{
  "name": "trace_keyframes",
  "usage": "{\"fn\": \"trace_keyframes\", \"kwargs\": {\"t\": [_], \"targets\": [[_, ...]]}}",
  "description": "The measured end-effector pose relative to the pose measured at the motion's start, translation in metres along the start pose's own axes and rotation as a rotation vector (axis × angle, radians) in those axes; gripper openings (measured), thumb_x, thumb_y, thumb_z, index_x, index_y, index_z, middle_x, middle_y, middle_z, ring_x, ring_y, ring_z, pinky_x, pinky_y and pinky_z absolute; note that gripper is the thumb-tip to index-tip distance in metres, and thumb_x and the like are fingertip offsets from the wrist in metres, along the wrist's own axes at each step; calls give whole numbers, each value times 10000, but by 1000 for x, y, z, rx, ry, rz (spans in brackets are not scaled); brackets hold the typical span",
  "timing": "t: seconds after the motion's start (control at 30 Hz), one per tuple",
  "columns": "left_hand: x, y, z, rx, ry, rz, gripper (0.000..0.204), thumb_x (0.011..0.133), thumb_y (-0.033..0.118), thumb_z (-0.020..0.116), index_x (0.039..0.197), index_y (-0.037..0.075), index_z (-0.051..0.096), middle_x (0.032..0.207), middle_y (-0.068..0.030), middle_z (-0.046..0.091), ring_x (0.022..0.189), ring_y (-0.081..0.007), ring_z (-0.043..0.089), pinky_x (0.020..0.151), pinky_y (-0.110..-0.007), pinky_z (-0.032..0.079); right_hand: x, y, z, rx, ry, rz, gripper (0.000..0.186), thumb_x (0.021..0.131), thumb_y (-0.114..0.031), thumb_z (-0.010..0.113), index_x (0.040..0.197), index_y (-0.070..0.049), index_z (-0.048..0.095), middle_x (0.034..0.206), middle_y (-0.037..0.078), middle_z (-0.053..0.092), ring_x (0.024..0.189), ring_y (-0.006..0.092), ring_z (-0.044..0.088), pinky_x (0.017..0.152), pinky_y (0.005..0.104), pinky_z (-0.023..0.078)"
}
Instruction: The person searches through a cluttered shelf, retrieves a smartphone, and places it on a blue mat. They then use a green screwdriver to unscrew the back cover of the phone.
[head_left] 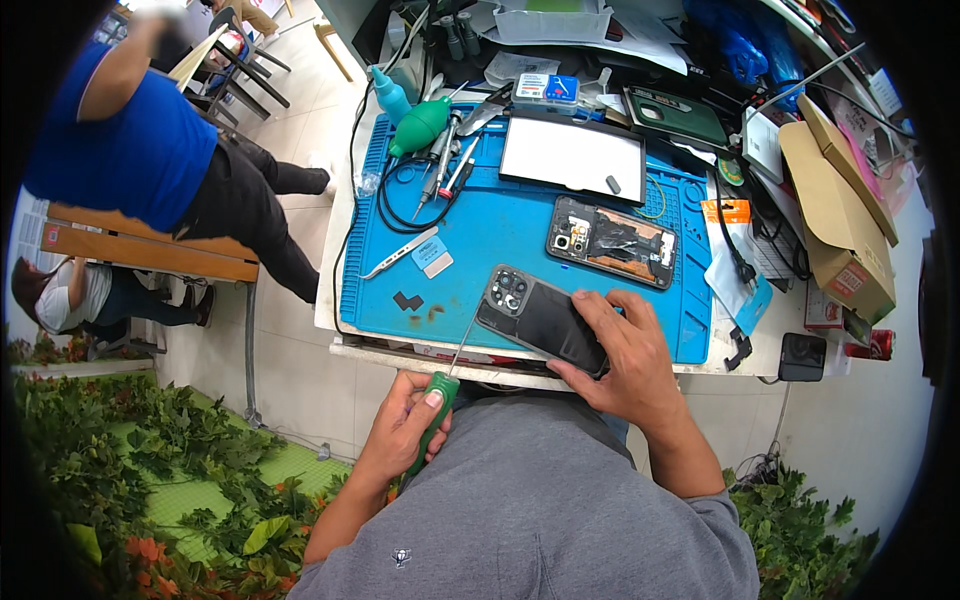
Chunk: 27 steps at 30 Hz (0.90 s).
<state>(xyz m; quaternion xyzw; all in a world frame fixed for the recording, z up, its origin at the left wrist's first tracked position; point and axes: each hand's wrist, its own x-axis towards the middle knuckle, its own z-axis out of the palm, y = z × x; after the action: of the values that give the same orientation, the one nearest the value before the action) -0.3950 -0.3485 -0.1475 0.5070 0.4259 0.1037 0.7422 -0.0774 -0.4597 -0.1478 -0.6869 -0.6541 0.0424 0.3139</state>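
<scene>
My right hand (622, 352) grips a dark phone back cover (535, 312) with a camera cluster, holding it tilted over the near edge of the blue work mat (500, 225). My left hand (403, 425) holds a green-handled screwdriver (438, 400). Its thin shaft points up to the cover's left edge. An opened phone body (612, 242) with its insides exposed lies on the mat beyond my right hand.
A white-screened panel (572, 155), tweezers (400, 253), a green air blower (420, 125), a teal bottle (390, 95) and black cables lie at the mat's far side. Cardboard boxes (840, 215) stand at the right. People sit on a wooden bench (150, 250) at the left.
</scene>
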Motion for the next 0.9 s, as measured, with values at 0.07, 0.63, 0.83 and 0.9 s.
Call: {"fn": "trace_keyframes", "kwargs": {"t": [0.07,0.63,0.83,0.9], "targets": [[0,0,1,-6,1,-2,255,1218,281,503,1344,60,481,904,-129,642,607,-128,550,526,-293,448,-1,-1,2,18,24,-3,837,752,-319,1027,1436,19,683,1311,191,777,1192,390,660,1044,489,545],[1,5,7,-62,32,-34,293,1213,283,538,1367,42,476,907,-90,639,623,-101,551,521,-272,455,-15,-15,16,54,124,25,792,707,-224,1024,1366,47,679,1293,202,750,1111,391,648,987,475,559],[2,9,7,-30,15,-21,287,1214,281,530,1361,40,476,901,-88,636,618,-101,551,516,-279,461,-14,-17,15,52,113,47,797,709,-225,1022,1372,60,685,1308,209,736,1132,392,644,1005,486,558],[4,10,6,-10,-2,-26,285,1215,283,529,1357,42,479,901,-87,636,617,-103,553,516,-280,461,-13,-17,15,50,109,48,797,710,-226,1021,1373,64,688,1309,210,732,1138,392,644,1009,488,560]]}}
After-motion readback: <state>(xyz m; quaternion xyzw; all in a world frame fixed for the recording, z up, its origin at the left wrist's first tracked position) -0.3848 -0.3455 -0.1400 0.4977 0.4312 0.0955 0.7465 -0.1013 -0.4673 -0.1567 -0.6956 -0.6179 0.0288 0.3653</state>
